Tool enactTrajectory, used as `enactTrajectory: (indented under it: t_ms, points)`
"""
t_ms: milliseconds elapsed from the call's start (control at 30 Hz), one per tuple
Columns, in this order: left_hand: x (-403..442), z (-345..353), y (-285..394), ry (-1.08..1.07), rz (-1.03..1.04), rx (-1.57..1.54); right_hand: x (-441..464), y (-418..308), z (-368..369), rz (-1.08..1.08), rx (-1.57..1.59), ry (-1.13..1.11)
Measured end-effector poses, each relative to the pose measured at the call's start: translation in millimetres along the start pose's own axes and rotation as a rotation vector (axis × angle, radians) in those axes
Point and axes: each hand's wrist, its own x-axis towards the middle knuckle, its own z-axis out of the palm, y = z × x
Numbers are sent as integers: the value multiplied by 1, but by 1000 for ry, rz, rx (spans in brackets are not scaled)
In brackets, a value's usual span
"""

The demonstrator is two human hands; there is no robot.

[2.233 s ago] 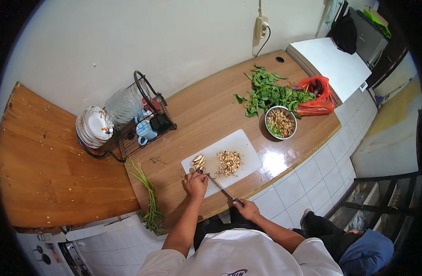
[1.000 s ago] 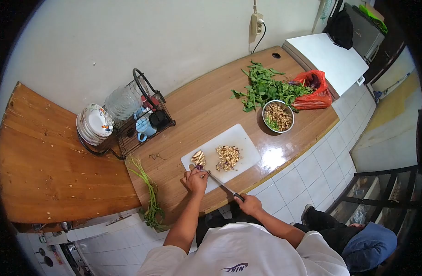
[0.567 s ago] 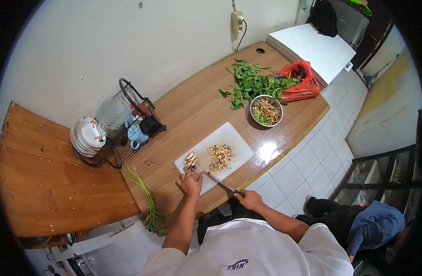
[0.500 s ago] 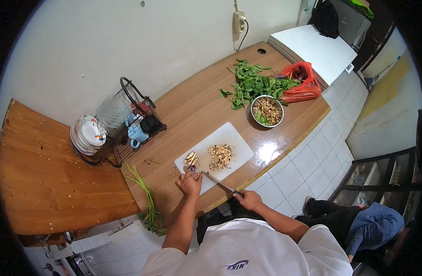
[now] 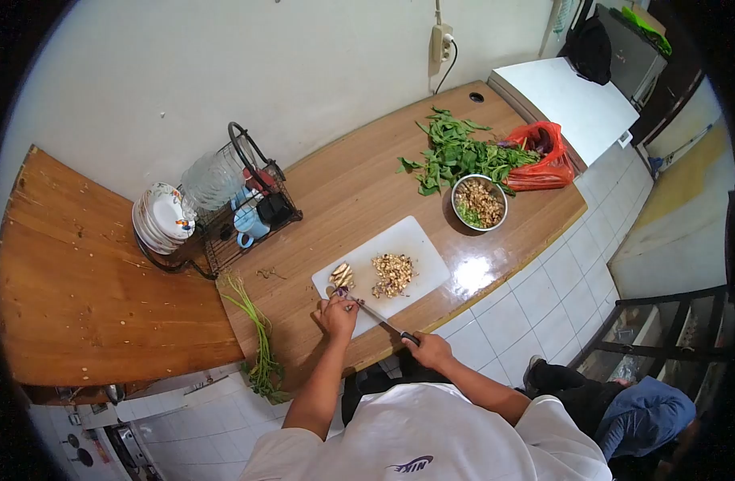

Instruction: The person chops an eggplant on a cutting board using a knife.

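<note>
My right hand (image 5: 430,351) is wrapped round the black handle of a kitchen knife (image 5: 383,319). Its blade reaches over the near-left part of the white cutting board (image 5: 422,240), with the tip beside my left fingers. My left hand (image 5: 337,317) is closed at the board's near-left edge, its fingertips pressed on purple-skinned pieces that look like eggplant (image 5: 341,292). Just beyond them lie pale cut strips (image 5: 342,274). A heap of small diced pieces (image 5: 393,274), pale with bits of purple skin, sits mid-board.
Beyond the board stands a metal bowl (image 5: 504,215) of diced pieces and chopped green. Leafy greens (image 5: 456,152) and a red plastic bag (image 5: 556,172) lie behind it. Green stems (image 5: 262,353) hang over the left edge near a dish rack (image 5: 243,216). A person (image 5: 640,413) is low at right.
The camera view has shifted slightly, so the table sits a little further right and lower. Both hands and the knife stay in nearly the same place over the board.
</note>
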Motion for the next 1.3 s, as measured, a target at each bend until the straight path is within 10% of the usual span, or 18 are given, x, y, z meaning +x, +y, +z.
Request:
enactTrajectory:
  t_ms: [567, 800, 1000, 1300]
  points:
    - [12, -4, 11, 108, 133, -276, -31, 15, -9, 46, -252, 181]
    - [40, -20, 45, -308, 196, -186, -29, 21, -1, -10, -273, 370]
    - [57, -11, 31, -59, 112, -229, -31, 21, 3, 9, -300, 397]
    - [2, -22, -41, -172, 107, -234, -19, 42, 47, 33, 82, 269]
